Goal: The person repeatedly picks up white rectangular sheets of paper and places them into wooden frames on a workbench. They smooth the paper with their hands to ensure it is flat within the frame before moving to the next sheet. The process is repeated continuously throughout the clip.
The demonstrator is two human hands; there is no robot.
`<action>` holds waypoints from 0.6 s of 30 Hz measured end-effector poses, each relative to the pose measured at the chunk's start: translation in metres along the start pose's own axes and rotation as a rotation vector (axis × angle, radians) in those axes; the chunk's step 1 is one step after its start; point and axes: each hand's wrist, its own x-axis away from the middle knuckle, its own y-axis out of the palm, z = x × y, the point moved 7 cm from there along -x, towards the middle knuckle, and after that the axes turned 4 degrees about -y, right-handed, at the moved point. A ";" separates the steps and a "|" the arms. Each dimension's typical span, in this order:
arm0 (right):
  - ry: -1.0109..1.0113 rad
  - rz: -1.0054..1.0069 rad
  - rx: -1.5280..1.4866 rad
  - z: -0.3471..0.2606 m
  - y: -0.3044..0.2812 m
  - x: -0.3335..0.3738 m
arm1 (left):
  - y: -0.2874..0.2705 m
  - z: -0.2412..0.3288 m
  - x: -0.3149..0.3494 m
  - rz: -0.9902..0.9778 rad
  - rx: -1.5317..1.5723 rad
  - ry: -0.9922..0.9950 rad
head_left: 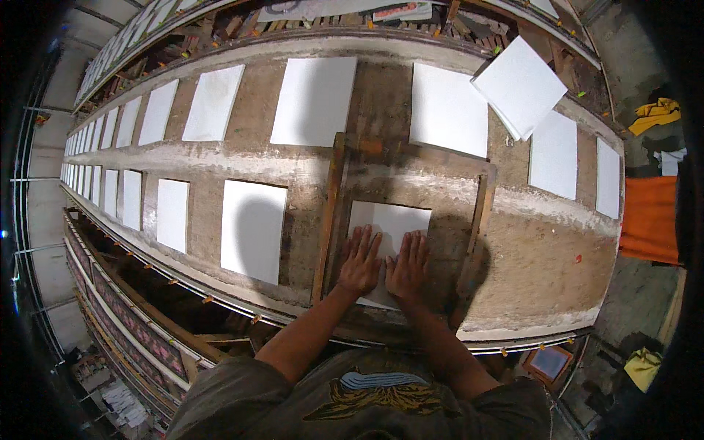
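Both my hands lie flat on a white rectangular panel point(392, 213) on the long table in front of me. My left hand point(360, 260) rests on its left part, fingers stretched out and pointing away from me. Beside it, my right hand point(407, 265) presses on the right part, its fingers extended and fairly close together. Wooden bars of a frame point(330, 220) run along the left and right of this panel. The near edge of the panel is partly covered by my hands and wrists.
Two rows of white panels point(254, 231) stretch left along the brown, paint-worn table point(543, 271). A tilted stack of white sheets point(521, 88) lies at the far right. Orange cloth point(650, 220) hangs past the right end. Another long table point(128, 308) stands at the lower left.
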 end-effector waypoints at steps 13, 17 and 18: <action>-0.105 0.296 -0.089 0.001 -0.027 0.005 | 0.004 0.000 -0.006 0.025 -0.110 0.046; 0.087 0.444 0.047 0.036 -0.081 0.052 | -0.032 0.013 0.001 -0.125 -0.257 0.108; 0.189 0.408 0.074 0.048 -0.097 0.068 | -0.047 0.011 0.010 -0.046 -0.354 0.118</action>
